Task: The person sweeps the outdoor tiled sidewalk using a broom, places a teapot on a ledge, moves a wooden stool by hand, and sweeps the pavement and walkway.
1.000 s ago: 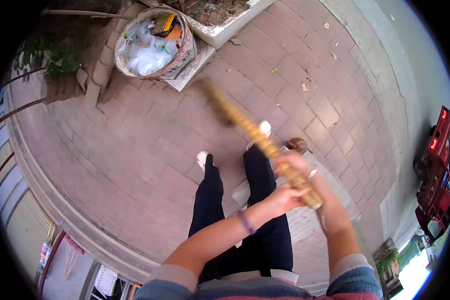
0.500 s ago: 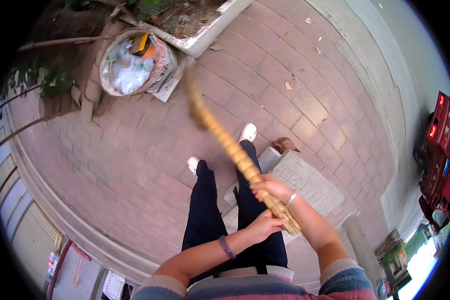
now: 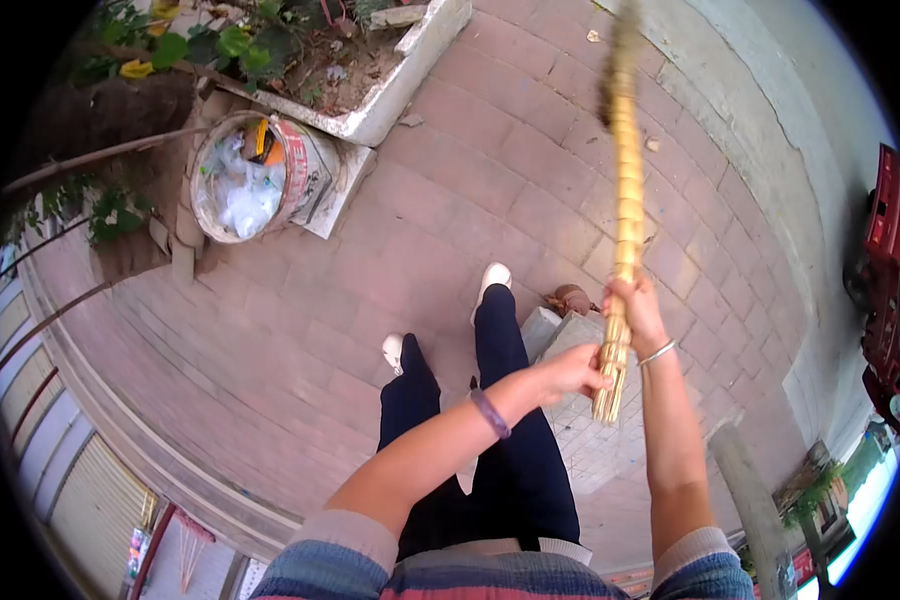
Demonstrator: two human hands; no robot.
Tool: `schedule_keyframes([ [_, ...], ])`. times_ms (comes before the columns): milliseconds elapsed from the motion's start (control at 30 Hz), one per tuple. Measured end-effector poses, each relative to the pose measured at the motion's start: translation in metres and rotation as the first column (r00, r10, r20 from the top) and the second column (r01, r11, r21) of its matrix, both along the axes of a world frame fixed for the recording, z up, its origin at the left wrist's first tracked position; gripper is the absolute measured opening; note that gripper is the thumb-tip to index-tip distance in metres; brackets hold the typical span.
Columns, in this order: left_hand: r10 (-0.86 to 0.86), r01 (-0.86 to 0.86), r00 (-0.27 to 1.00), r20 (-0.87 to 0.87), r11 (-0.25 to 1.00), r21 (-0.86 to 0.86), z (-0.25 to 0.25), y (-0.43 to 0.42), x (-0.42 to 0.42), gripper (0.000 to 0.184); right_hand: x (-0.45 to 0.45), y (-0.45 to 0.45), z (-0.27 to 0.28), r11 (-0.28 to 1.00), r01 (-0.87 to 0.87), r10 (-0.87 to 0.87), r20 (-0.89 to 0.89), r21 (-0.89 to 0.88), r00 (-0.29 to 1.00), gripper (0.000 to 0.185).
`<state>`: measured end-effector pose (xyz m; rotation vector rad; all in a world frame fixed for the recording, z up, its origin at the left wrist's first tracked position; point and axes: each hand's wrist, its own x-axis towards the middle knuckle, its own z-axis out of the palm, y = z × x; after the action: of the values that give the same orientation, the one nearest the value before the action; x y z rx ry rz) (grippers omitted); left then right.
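A straw broom (image 3: 628,190), pale yellow with ringed bindings, stands up and away from me on the right side of the view. Its far end is smeared by motion over the paving. My right hand (image 3: 638,305), below which sits a silver bangle, wraps around the lower handle. Closer to the butt end, my left hand (image 3: 575,371) grips the same handle, with a purple bangle on that wrist. Loose cut stalks show at the butt, just below my left fingers.
A bucket (image 3: 288,180) of plastic rubbish stands at upper left beside a white planter trough (image 3: 390,95). A stone block (image 3: 570,435) and a brown pot-like object (image 3: 572,299) lie near my right foot. A red vehicle (image 3: 882,260) is at far right; brick paving (image 3: 450,200) lies ahead.
Both hands have swung the broom from the left, near the bucket, across to the right. The handle has gone from slanting left to nearly straight ahead.
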<state>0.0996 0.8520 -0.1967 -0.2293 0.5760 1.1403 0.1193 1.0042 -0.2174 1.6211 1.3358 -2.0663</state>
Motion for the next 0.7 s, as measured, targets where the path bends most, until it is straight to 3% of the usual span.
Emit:
schedule_keyframes([
  [67, 0.041, -0.042, 0.999, -0.012, 0.996, -0.078, 0.021, -0.006, 0.003, 0.030, -0.003, -0.012, -0.002, 0.958, -0.118, 0.123, 0.002, -0.262, 0.992, 0.018],
  [100, 0.092, -0.091, 0.996, 0.007, 0.986, -0.141, 0.029, -0.008, 0.004, 0.030, -0.013, -0.025, 0.003, 0.929, -0.082, 0.087, -0.003, -0.361, 0.996, 0.019],
  [167, 0.138, -0.119, 0.986, 0.092, 0.975, -0.189, 0.020, -0.014, -0.005, 0.033, -0.023, -0.042, -0.017, 0.817, -0.161, 0.184, -0.015, -0.554, 0.983, 0.024],
  [233, 0.205, -0.156, 0.947, 0.246, 0.966, -0.204, 0.006, -0.018, -0.026, 0.033, -0.034, -0.045, -0.045, 0.762, -0.249, 0.335, 0.034, -0.597, 0.942, 0.026],
  [300, 0.260, -0.225, 0.930, 0.261, 0.962, -0.157, -0.006, -0.002, -0.054, 0.031, -0.045, -0.024, -0.067, 0.796, -0.058, 0.142, 0.094, -0.602, 0.985, 0.026],
  [333, 0.171, -0.152, 0.950, 0.263, 0.984, -0.093, -0.016, 0.014, -0.067, 0.031, -0.055, -0.009, -0.064, 0.785, 0.056, 0.043, 0.145, -0.617, 0.988, 0.023],
  [367, 0.085, -0.080, 0.961, 0.264, 0.996, -0.029, -0.022, 0.025, -0.077, 0.032, -0.065, 0.001, -0.059, 0.842, 0.036, 0.032, 0.116, -0.539, 0.993, 0.021],
  [467, 0.069, -0.067, 0.992, 0.108, 0.997, -0.022, -0.028, 0.026, -0.110, 0.031, -0.110, 0.018, -0.038, 0.970, -0.062, 0.073, 0.042, -0.237, 0.996, 0.016],
  [567, 0.030, -0.030, 1.000, -0.003, 0.994, -0.101, -0.013, 0.002, -0.143, 0.029, -0.142, 0.001, -0.029, 0.983, 0.008, -0.008, 0.001, -0.185, 1.000, 0.015],
  [633, 0.023, -0.014, 0.998, 0.056, 0.987, -0.158, -0.003, 0.001, -0.167, 0.028, -0.173, -0.017, -0.025, 0.903, -0.023, 0.020, -0.012, -0.429, 1.000, 0.018],
  [700, 0.065, -0.043, 0.977, 0.203, 0.993, -0.109, -0.011, 0.010, -0.188, 0.026, -0.187, -0.012, -0.044, 0.857, -0.072, 0.118, 0.057, -0.510, 0.991, 0.020],
])
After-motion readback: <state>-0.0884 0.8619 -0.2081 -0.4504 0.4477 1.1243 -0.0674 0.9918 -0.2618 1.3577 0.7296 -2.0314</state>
